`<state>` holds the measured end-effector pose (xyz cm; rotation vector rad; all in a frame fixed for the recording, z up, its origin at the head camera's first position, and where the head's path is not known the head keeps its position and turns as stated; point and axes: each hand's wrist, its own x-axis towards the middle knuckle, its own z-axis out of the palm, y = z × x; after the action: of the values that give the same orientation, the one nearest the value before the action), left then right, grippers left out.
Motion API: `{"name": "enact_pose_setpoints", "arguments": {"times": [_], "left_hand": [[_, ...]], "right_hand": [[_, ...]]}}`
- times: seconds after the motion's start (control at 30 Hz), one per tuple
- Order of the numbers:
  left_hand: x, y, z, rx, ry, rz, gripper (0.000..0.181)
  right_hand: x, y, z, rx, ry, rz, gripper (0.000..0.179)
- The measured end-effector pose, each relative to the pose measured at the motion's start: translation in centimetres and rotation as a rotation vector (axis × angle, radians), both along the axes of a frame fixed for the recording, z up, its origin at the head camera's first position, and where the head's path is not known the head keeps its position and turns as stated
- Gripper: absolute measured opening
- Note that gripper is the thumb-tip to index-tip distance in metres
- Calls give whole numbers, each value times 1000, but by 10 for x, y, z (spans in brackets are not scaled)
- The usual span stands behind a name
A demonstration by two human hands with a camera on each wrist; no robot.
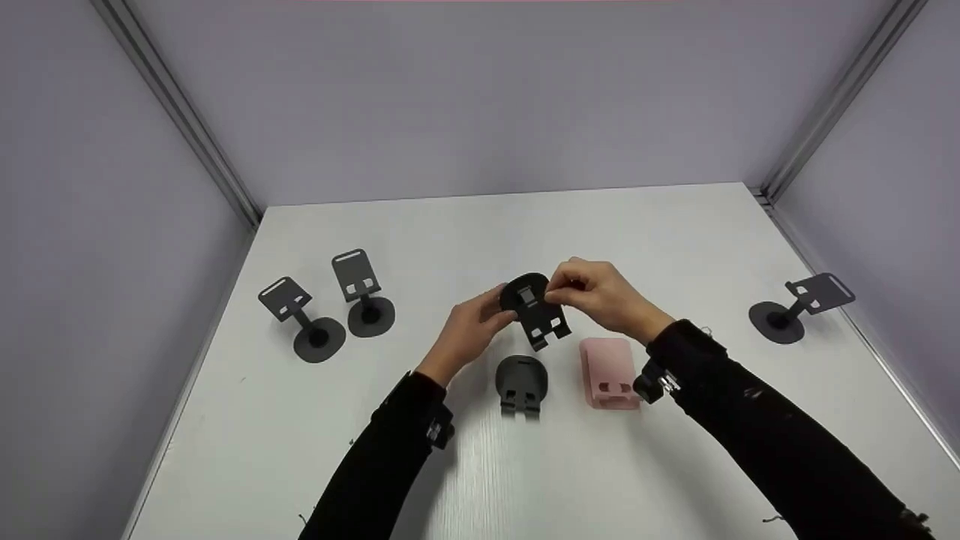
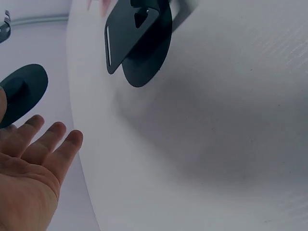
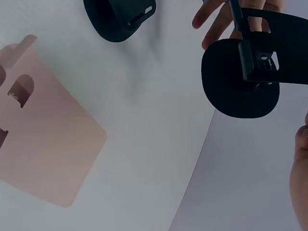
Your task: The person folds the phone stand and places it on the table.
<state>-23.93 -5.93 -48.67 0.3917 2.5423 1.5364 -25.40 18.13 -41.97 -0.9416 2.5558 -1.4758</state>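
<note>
A black phone stand [image 1: 537, 315] is held up above the middle of the table, its round base [image 3: 224, 98] and slotted plate [image 3: 288, 43] both showing in the right wrist view. My left hand [image 1: 474, 324] grips the base's edge with thumb and fingers; in the left wrist view the other fingers [image 2: 60, 149] spread out. From the right, my right hand [image 1: 600, 294] pinches the stand's edge between thumb and forefinger. Below the hands lies a folded black phone stand [image 1: 522, 380], and beside it, under the right wrist, a folded pink phone stand [image 1: 609, 367].
Two unfolded black stands, one nearer [image 1: 319, 340] and one farther [image 1: 371, 316], stand on the left of the white table [image 1: 247, 435]. Another unfolded stand [image 1: 777, 322] is near the right edge. Pale walls [image 1: 487, 97] enclose the back and both sides.
</note>
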Motion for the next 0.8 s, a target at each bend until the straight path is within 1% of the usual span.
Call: {"name": "enact_pose_setpoints", "arguments": {"times": [0.2, 0.37, 0.47, 0.6, 0.7, 0.8], "left_hand": [[-1, -3, 3, 48, 36, 34, 25], [0, -7, 4, 78, 48, 78, 12], [0, -9, 4, 71, 127, 120, 9], [1, -12, 5, 22, 300, 159, 7], [1, -15, 5, -4, 404, 163, 7], [2, -17, 4, -23, 472, 159, 7]], "right_hand": [[2, -7, -3, -12, -4, 26, 4], [6, -10, -4, -10, -23, 33, 5], [7, -10, -5, 4, -33, 47, 6], [8, -11, -7, 34, -40, 79, 7], [10, -12, -9, 59, -37, 90, 7], [10, -12, -10, 78, -33, 100, 7]]}}
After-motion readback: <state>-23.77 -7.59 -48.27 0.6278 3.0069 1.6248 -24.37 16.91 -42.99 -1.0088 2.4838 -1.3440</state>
